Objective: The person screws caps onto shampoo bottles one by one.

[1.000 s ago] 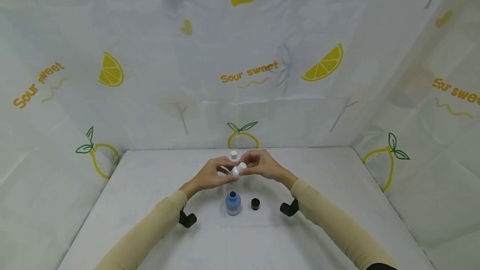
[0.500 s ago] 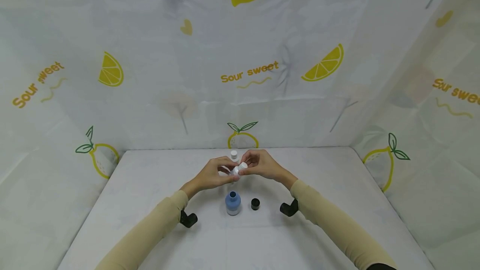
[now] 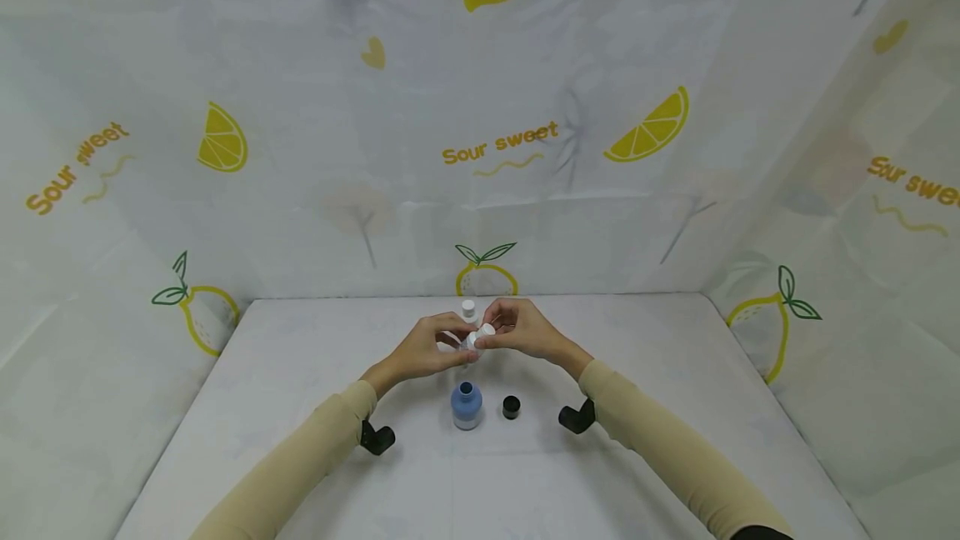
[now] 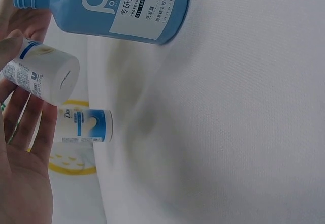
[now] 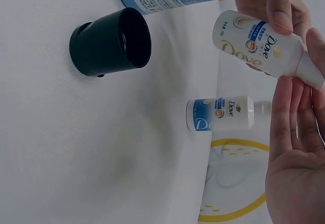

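Observation:
My left hand [image 3: 422, 348] grips the body of a small white Dove bottle [image 5: 259, 42], which tilts with its capped end toward the right. The fingers and thumb of my right hand [image 3: 528, 330] pinch the white cap [image 3: 487, 330] of that bottle. In the left wrist view the bottle's round base faces outward beside the thumb. A second white Dove bottle [image 5: 223, 114], with a blue lower band, stands upright on the table just behind the hands. Nearer the body stands a blue bottle [image 3: 467, 408] with its neck uncovered.
A black cap [image 3: 511, 407] sits on the white table [image 3: 450, 490], right of the blue bottle. White cloth walls [image 3: 315, 232] printed with lemons rise behind and at both sides. Black wrist cameras [image 3: 577, 417] hang below both sleeves.
Both hands stay almost in place around the held bottle. The right fingers shift slightly at its cap. The blue bottle, the black cap and the standing Dove bottle have not moved.

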A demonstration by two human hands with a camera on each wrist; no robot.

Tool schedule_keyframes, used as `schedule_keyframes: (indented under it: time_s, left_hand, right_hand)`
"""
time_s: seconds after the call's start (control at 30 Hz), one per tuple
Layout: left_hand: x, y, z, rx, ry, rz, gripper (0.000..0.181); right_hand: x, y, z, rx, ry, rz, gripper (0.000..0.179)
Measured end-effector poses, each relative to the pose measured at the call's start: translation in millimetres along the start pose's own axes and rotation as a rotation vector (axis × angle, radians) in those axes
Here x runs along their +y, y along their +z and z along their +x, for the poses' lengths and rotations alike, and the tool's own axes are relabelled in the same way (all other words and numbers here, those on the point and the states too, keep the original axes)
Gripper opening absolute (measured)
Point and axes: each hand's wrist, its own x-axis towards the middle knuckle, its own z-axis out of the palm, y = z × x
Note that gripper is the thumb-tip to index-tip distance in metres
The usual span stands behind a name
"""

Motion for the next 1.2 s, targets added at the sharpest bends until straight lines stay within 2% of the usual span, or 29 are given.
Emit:
schedule_keyframes:
  time_s: [0.27, 0.7, 0.93, 1.2]
  left_hand:
    - [-0.9, -0.1, -0.6, 0.006, -0.003, 0.009, 0.041]
    - [-0.2, 0.9, -1.3, -0.007, -0.010, 0.005, 0.037]
    - [-0.2, 0.6, -2.5, -0.022, -0.013, -0.013, 0.042]
    - [0.8, -0.3, -4.0, -0.027, 0.003, -0.025, 0.047]
  right_hand:
    - [0.2, -1.7, -0.8, -0.031, -0.016, 0.016, 0.028]
    - [0.4, -12.6, -3.2, -0.154, -0.032, 0.091, 0.038]
    - [0.2, -17.6, -3.2, -0.219, -0.039, 0.104, 0.039]
    - [-3.9, -18.5, -4.3, -0.218, 0.003, 0.092, 0.037]
